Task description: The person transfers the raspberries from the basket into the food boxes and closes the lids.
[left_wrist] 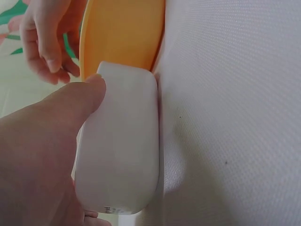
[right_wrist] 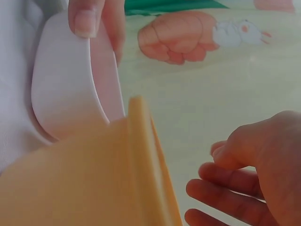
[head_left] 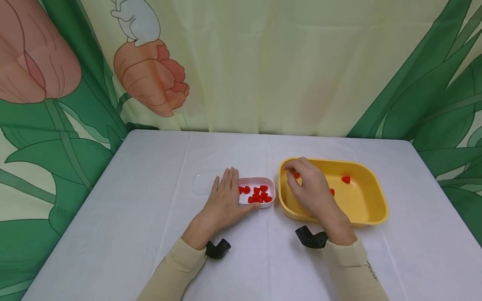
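Note:
My left hand (head_left: 224, 200) lies along the left end of a small white box (head_left: 274, 193) with a pink inside, its fingers straight. The thumb (left_wrist: 91, 94) rests against the box's near wall. Several small red pieces (head_left: 257, 195) lie in this box. Over the left part of a yellow tub (head_left: 363, 205) hovers my right hand (head_left: 312, 188), loosely bent, with thumb and index close together. No piece shows between the fingers (right_wrist: 225, 181). A red piece (head_left: 346, 179) lies in the tub's right half, and others show beside the right hand, partly hidden.
A clear, see-through lid (head_left: 203, 184) lies flat on the white tablecloth (head_left: 150, 175), left of the left hand. The box stands close to the tub's left wall. Behind the table hangs a printed curtain (head_left: 282, 62). Each wrist carries a black camera mount (head_left: 311, 237).

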{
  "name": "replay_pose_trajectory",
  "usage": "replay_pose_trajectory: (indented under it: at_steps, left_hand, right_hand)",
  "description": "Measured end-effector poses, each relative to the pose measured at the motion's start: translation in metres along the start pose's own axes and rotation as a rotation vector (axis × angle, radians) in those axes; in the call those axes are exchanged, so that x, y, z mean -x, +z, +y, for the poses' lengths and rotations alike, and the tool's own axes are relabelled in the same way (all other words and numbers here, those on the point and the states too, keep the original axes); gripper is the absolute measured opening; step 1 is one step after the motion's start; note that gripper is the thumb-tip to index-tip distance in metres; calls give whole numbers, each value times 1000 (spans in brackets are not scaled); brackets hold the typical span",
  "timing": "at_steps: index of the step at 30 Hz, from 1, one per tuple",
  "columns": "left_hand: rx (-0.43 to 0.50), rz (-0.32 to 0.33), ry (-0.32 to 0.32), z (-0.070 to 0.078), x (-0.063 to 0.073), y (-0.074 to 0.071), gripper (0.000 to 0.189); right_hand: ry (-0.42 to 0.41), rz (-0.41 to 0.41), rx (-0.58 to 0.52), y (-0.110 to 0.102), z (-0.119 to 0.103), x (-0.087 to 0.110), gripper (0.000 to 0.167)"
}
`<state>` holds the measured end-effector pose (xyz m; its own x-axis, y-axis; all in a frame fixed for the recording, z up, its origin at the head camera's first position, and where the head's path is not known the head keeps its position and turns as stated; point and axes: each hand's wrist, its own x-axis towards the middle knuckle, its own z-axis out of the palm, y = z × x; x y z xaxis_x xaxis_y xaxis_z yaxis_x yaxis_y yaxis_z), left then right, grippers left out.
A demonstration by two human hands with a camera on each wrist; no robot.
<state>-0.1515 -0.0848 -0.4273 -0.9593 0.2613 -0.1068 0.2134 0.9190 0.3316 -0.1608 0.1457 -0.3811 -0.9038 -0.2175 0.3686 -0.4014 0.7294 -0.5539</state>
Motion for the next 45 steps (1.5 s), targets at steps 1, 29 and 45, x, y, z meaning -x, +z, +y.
replay_pose_trajectory:
  at_steps: [1, 29, 45]
  left_hand:
    - [2, -2, -3, 0, 0, 0, 115]
    - [5, -6, -4, 0, -1, 0, 115]
    - [12, -18, -6, -2, 0, 0, 115]
  right_hand:
    - [15, -6, 1, -1, 2, 0, 15]
    - [309, -74, 93, -28, 30, 7, 21]
    - [472, -136, 126, -37, 44, 10, 24]
